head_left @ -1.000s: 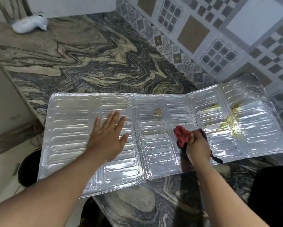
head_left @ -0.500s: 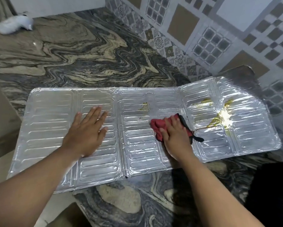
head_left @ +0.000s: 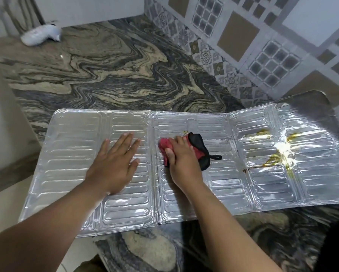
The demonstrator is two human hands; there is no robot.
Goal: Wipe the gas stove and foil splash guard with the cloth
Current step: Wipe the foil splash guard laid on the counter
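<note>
The foil splash guard lies unfolded and flat on the marble counter, its left end hanging past the counter edge. My left hand rests flat on its left-middle panel, fingers straight. On the middle panel my right hand presses a bunched red and black cloth against the foil, with the fingers curled over it. Yellow greasy stains streak the right panels. A small yellow smear shows just beyond the cloth. The gas stove is not in view.
The swirled grey and tan marble counter stretches behind the guard. A white object lies at its far left corner. A patterned tiled wall rises at the right. A dark shape sits at the lower right.
My right hand has slid the cloth leftward and away from me across the middle panel, from its near right part to the far yellow smear. My left hand stays pressed on the foil.
</note>
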